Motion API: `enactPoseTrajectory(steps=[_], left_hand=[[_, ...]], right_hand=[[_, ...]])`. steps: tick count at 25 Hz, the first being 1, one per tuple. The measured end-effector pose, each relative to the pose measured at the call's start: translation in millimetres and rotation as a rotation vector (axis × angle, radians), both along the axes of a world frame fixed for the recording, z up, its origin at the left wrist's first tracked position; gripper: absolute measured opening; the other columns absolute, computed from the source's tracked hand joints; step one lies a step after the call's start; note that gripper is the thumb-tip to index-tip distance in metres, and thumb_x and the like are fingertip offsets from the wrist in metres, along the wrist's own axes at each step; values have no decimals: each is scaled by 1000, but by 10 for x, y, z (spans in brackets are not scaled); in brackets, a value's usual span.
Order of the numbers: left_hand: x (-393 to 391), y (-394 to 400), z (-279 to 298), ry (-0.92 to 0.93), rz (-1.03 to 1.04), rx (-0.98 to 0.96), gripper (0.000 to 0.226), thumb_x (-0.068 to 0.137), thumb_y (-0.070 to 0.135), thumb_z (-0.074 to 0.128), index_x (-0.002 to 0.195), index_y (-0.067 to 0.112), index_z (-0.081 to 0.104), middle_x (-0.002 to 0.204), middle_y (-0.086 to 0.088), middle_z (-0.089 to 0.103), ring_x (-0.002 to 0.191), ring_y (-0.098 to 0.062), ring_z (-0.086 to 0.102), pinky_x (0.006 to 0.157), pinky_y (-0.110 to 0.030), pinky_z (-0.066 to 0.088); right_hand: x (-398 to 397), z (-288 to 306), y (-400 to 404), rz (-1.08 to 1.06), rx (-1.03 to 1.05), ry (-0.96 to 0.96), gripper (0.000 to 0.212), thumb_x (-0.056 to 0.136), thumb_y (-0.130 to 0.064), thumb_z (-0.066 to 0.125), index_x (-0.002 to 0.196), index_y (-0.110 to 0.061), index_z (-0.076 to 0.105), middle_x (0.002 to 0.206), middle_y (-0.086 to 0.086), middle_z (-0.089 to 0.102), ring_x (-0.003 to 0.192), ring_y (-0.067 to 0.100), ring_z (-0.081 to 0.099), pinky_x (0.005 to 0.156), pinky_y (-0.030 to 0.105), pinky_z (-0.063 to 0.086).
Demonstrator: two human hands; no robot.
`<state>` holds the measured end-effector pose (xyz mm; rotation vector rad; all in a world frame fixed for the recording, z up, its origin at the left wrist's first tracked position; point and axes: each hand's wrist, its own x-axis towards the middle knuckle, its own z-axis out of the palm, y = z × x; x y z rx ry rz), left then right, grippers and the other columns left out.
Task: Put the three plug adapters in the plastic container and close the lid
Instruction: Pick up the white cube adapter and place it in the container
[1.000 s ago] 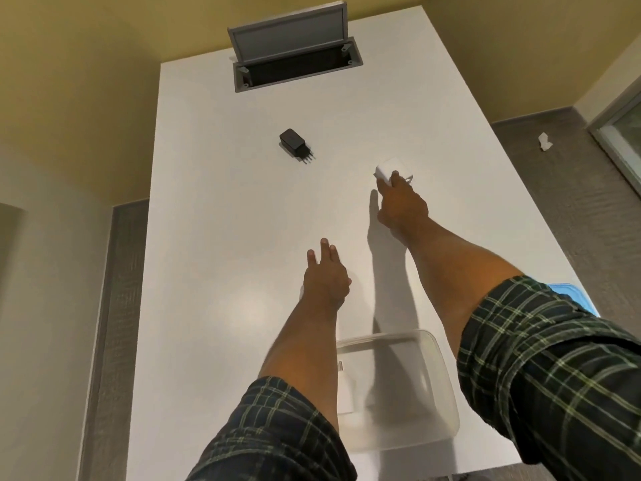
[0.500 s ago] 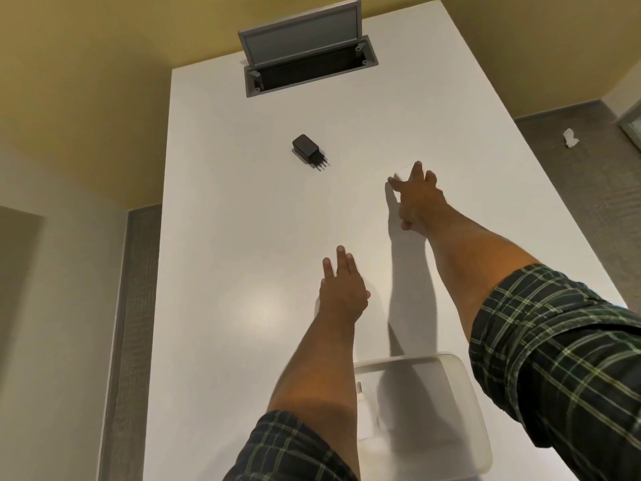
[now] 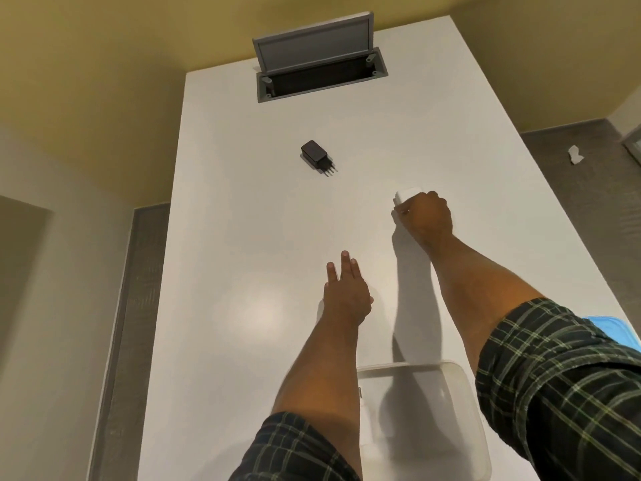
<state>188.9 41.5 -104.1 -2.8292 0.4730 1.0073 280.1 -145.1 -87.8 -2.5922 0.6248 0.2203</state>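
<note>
A black plug adapter [image 3: 315, 155] lies on the white table [image 3: 249, 237], prongs pointing right, toward the far end. My right hand [image 3: 425, 216] is closed around a white plug adapter [image 3: 406, 195] on the right half of the table. Stretched out flat with fingers apart, my left hand [image 3: 347, 293] rests at mid-table and holds nothing. The clear plastic container [image 3: 461, 404] sits open at the near edge between my arms. Another white adapter [image 3: 367, 418] lies inside it, partly hidden by my left forearm. A corner of the blue lid [image 3: 610, 328] shows behind my right sleeve.
A grey cable hatch [image 3: 321, 72] with its flap raised is set into the table's far end. The table's left edge drops to grey flooring [image 3: 135, 307]. A white scrap [image 3: 575, 155] lies on the floor at right.
My right hand's fingers have curled shut over the white adapter, which they were only reaching across before. The left hand has stayed flat at mid-table.
</note>
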Motion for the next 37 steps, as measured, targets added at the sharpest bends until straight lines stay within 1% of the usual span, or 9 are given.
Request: enactPoseTrajectory(steps=[10,13,15,17,20,23,26,31,37], left_hand=[[14,52,10,17,2,-15,76,107,24,44,159,-2,-6,168,-18,-15,154,-48,-2,120,-54,29],[124,89,170,77,122,-46,59,104,13,41,159,3,21,168,-16,16,149,-42,31,114,-52,39],[146,109,307,61,156,-156,46,103,16,39,147,2,43,153,-15,45,133,-36,52,107,-43,45],[55,118,402,-18,229,-341,36,104,20,41,131,1,55,138,-15,59,127,-35,55,103,-38,45],[-118,91,538,-134,501,-672,45,107,37,36,109,1,63,113,-13,69,111,-33,61,97,-39,46],[-171,10,751,-86,698,-910,52,103,55,37,100,12,65,104,-6,71,93,-27,67,86,-39,52],[-197,-32,942,56,822,-1048,46,100,56,44,108,16,67,103,-4,74,79,-22,75,66,-31,54],[-395,40,1051,171,804,-1046,28,93,36,64,79,12,64,74,-8,70,54,-18,70,50,-24,47],[-777,214,1187,261,943,-1012,26,77,21,71,95,3,64,75,-15,73,62,-27,73,53,-25,47]], right_hand=[[-738,92,28,-12,259,-70,5,76,-26,78,81,-29,78,89,-8,61,106,29,60,82,37,56],[-900,164,50,65,228,-104,14,83,-21,65,80,-29,76,101,-4,58,108,26,56,79,39,54],[-972,249,56,98,189,-132,15,85,-18,64,75,-28,70,107,0,61,104,28,58,73,37,54],[-1055,332,65,135,178,-169,21,83,-15,67,75,-32,59,102,3,63,99,28,61,65,33,49],[-1195,414,88,316,85,-241,17,82,-11,69,82,-26,60,93,-3,58,90,24,57,60,27,39],[-1357,560,104,413,181,-275,32,76,-6,67,84,-29,46,80,-12,52,76,20,54,52,28,36],[-1499,712,129,497,245,-235,39,75,-8,69,88,-31,40,86,-4,57,79,23,55,62,38,48],[-1737,844,79,626,325,-176,40,75,-12,73,97,-27,42,93,1,60,83,26,58,71,50,53],[-2097,901,76,614,476,-182,55,72,-22,86,113,-32,49,112,-7,64,103,17,65,88,32,55]])
